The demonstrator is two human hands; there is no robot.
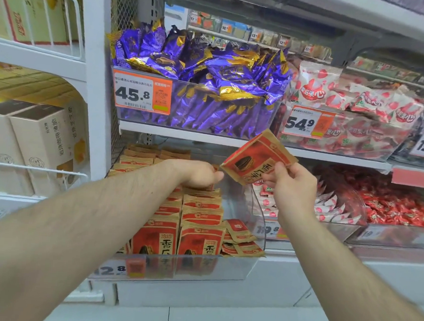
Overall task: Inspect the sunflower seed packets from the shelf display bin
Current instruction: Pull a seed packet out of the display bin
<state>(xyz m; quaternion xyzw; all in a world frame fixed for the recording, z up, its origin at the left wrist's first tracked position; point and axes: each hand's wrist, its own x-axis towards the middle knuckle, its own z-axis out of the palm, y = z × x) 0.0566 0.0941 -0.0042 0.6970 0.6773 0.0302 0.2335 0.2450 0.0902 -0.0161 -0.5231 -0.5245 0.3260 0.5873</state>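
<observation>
White supermarket shelving is filling my view, and I am standing close to its lower tier. My right hand (290, 183) is pinching a red and tan sunflower seed packet (257, 158) by its lower edge, tilting it up in front of the shelf lip. My left hand (200, 173) is reaching into the clear display bin (236, 266), fingers curled down among the upright packets near the bin's back right; whether they are gripping one I cannot tell. Judging by its look, the held packet is going to be light, thin and crinkly, best taken by a sealed edge. It is showing a seed picture and large Chinese characters. Nearby price tags are reading 45.8 (142, 91) under purple sweets and 54.9 (307, 124) under the white and red ones.
</observation>
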